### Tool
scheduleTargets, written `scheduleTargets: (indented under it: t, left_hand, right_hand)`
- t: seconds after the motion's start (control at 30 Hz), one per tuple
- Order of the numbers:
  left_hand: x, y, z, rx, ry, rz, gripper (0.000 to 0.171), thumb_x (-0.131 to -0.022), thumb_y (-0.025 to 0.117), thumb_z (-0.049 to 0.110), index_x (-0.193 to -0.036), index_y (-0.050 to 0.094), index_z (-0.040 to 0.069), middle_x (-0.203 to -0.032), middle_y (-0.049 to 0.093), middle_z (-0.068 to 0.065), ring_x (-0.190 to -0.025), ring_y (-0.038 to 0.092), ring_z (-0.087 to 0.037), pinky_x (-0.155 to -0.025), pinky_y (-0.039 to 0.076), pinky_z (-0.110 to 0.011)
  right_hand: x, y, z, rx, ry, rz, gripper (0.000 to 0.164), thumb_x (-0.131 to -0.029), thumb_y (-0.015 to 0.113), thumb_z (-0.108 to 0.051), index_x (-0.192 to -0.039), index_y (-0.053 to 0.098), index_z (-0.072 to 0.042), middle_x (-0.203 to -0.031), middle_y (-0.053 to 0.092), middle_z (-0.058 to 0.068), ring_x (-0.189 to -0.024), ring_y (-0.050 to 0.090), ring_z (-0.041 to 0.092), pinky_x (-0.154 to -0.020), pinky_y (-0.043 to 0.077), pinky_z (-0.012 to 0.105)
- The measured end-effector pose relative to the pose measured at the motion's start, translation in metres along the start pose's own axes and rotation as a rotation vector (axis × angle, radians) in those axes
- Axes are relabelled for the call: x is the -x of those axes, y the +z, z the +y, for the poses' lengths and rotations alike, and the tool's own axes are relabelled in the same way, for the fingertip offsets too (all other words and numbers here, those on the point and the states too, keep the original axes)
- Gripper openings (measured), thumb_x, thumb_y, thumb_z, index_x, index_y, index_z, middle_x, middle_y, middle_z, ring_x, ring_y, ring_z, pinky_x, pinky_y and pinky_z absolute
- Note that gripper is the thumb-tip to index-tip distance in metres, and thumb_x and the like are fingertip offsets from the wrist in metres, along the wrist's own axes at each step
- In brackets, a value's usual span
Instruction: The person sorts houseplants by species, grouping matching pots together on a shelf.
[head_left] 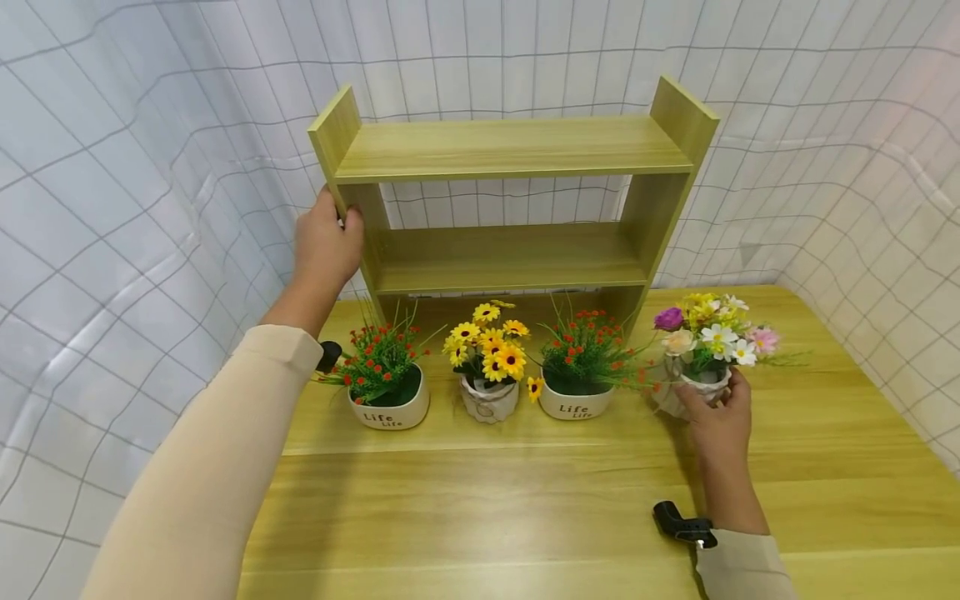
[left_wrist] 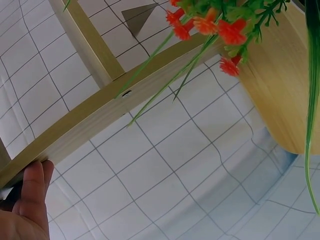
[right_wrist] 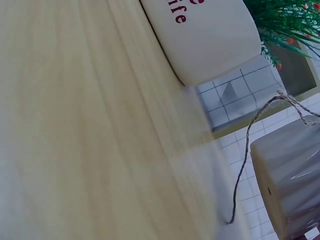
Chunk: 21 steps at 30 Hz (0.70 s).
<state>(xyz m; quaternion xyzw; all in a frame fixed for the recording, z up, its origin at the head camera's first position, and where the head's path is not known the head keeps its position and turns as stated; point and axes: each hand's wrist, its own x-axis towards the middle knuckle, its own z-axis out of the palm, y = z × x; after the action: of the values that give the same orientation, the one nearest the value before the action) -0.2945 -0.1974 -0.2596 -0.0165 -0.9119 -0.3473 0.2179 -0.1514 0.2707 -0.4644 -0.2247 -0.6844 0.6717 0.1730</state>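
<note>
My left hand (head_left: 328, 242) grips the left side panel of a wooden two-tier shelf (head_left: 510, 148), thumb on the inner side. In the left wrist view its fingers (left_wrist: 33, 185) lie against the panel's edge. With my right hand (head_left: 723, 425) I hold a wrapped flowerpot (head_left: 669, 398) of mixed yellow, white, pink and purple flowers, at the right of the row. The right wrist view shows this pot's underside (right_wrist: 270, 192), raised off the table, and a loose twine (right_wrist: 246, 150) hanging from it. That view does not show the fingers clearly.
Before the shelf stand a white oval pot (head_left: 393, 412) with red flowers, a wrapped pot (head_left: 489, 402) of yellow daisies, and another white oval pot (head_left: 573, 403) with red flowers. All rest on the wooden table (head_left: 480, 508). A white grid-patterned curtain (head_left: 510, 58) surrounds it.
</note>
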Motion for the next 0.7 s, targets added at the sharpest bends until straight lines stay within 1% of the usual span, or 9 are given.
scheduleTargets:
  t: [0.13, 0.3, 0.5, 0.6, 0.7]
  left_hand:
    - [0.0, 0.001, 0.0, -0.002, 0.014, 0.019, 0.041, -0.104, 0.038, 0.028, -0.134, 0.05, 0.004, -0.13, 0.061, -0.021, -0.123, 0.056, -0.034, -0.097, 0.047, -0.048]
    - [0.0, 0.001, -0.001, -0.013, 0.007, 0.015, 0.043, -0.104, 0.037, 0.03, -0.135, 0.049, 0.003, -0.131, 0.061, -0.022, -0.123, 0.057, -0.035, -0.096, 0.047, -0.049]
    - [0.001, 0.0, 0.0, -0.01, 0.006, 0.014, 0.042, -0.104, 0.037, 0.029, -0.135, 0.049, 0.003, -0.131, 0.061, -0.022, -0.122, 0.057, -0.036, -0.096, 0.047, -0.05]
    - [0.001, 0.0, 0.0, -0.001, 0.009, 0.018, 0.041, -0.104, 0.038, 0.028, -0.134, 0.05, 0.003, -0.131, 0.061, -0.021, -0.122, 0.057, -0.036, -0.096, 0.047, -0.05]
    - [0.001, 0.001, 0.0, 0.005, 0.012, 0.022, 0.04, -0.104, 0.038, 0.028, -0.134, 0.05, 0.004, -0.13, 0.061, -0.021, -0.122, 0.057, -0.036, -0.096, 0.047, -0.05]
  right_hand:
    - [0.002, 0.0, -0.006, -0.005, -0.023, 0.011, 0.082, -0.089, 0.074, -0.013, -0.156, 0.027, -0.021, -0.15, 0.032, 0.013, -0.133, 0.037, 0.028, -0.086, 0.044, 0.015]
    - [0.003, 0.001, -0.017, -0.03, -0.064, 0.013, 0.082, -0.088, 0.077, -0.016, -0.154, 0.03, -0.021, -0.148, 0.034, 0.011, -0.123, 0.041, 0.019, -0.082, 0.045, 0.012]
    - [0.006, 0.001, -0.032, -0.057, -0.092, 0.02, 0.079, -0.086, 0.078, -0.014, -0.153, 0.035, -0.022, -0.148, 0.036, 0.008, -0.121, 0.043, 0.018, -0.08, 0.046, 0.012]
    - [0.008, 0.001, -0.041, -0.082, -0.119, 0.033, 0.078, -0.085, 0.079, -0.011, -0.151, 0.038, -0.021, -0.144, 0.039, 0.007, -0.117, 0.044, 0.016, -0.079, 0.046, 0.012]
    - [0.01, 0.0, -0.05, -0.104, -0.15, 0.032, 0.078, -0.084, 0.079, -0.009, -0.15, 0.039, -0.019, -0.142, 0.041, 0.006, -0.117, 0.045, 0.015, -0.079, 0.046, 0.013]
